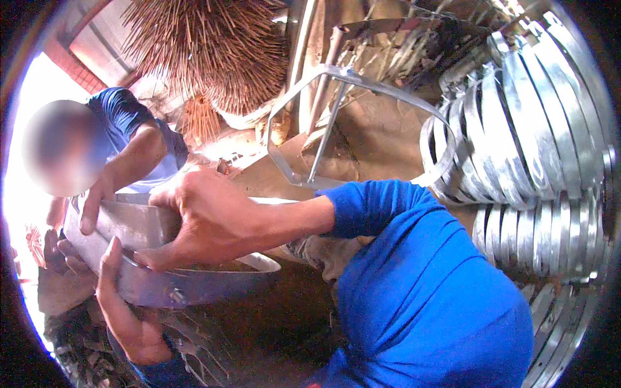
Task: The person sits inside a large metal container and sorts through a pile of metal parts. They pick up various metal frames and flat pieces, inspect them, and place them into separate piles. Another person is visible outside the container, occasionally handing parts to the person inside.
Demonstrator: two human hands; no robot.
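A broad grey metal band (213, 288), bent to a loop with a flat angled end and a bolt on its side, is held up at the left. From the right, my right hand (207, 213) reaches over it in a blue sleeve, its fingers and thumb gripping the angled end. Below, my left hand (126, 317) supports the band, one finger pressed up along its outer face; its other fingers are partly hidden. Opposite me a co-worker in blue has a hand (100, 200) on the same end of the band.
An open metal frame (336, 74) with a crossbar stands behind my right arm. Stacked shiny metal hoops (517, 123) fill the right side. A big bundle of thin rusty rods (213, 52) lies at the top. Dark scrap (90, 343) shows at lower left.
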